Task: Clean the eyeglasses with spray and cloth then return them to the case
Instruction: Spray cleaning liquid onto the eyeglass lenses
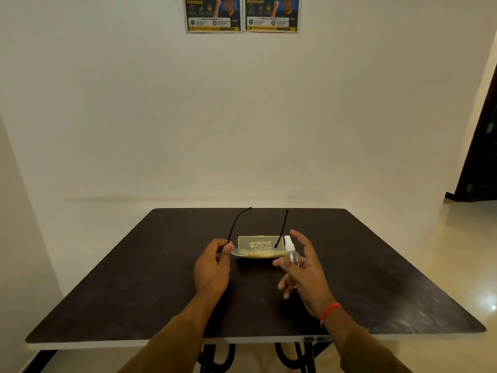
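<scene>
My left hand (213,266) grips the eyeglasses (255,253) at their left corner and holds them above the table, lenses toward me and both black temple arms pointing away. A small clear spray bottle (291,254) with a white nozzle is in my right hand (305,270), upright just right of the lenses, with the index finger raised above the nozzle. Behind and under the glasses lies the open yellowish case (259,242) with printed text on its lid. No cloth is visible.
The dark brown table (134,292) has rounded corners and a pale edge, and stands against a plain white wall. Two posters (242,14) hang high on the wall. A dark doorway (481,146) is at the right, over a shiny cream floor.
</scene>
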